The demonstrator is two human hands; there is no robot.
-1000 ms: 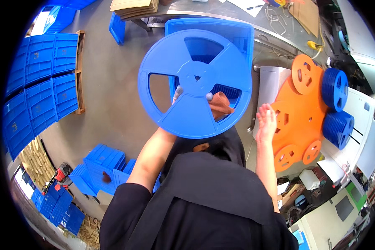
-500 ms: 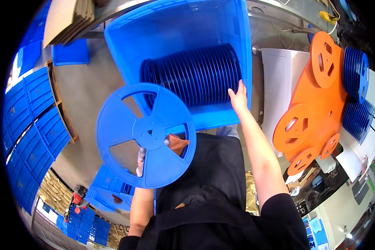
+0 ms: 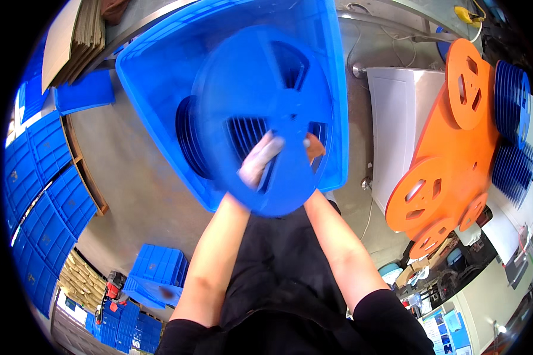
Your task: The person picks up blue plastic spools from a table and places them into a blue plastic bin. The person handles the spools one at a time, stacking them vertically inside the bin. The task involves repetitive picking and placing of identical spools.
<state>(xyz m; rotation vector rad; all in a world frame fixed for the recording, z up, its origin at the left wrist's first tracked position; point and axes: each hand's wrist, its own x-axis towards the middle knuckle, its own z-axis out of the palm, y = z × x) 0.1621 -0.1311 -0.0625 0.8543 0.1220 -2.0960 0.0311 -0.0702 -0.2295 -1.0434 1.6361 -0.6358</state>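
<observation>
A large blue reel (image 3: 219,94), blurred by motion, is tilted in front of me over a blue plastic bin (image 3: 151,94). My left hand (image 3: 257,163), in a pale glove, reaches in behind the rim and shows through a cut-out, fingers closed at the hub. My right hand is hidden behind the reel's lower right; only its forearm (image 3: 337,236) shows. An orange-brown piece with a pale tip (image 3: 315,148) appears in another cut-out; I cannot tell what it is. Inside the bin, a row of dark blue reels (image 3: 188,133) is partly covered by the held one.
An orange stand (image 3: 450,154) with round discs and more blue reels (image 3: 512,103) is on the right, beside a white panel (image 3: 397,112). Stacked blue crates (image 3: 53,183) line the left. Cardboard sheets (image 3: 74,41) lie at upper left, and a blue crate (image 3: 157,269) stands lower left.
The blue reel has moved up and right from beside the bin to over it, in my left hand. My right hand has left the row of reels and gone behind the held reel.
</observation>
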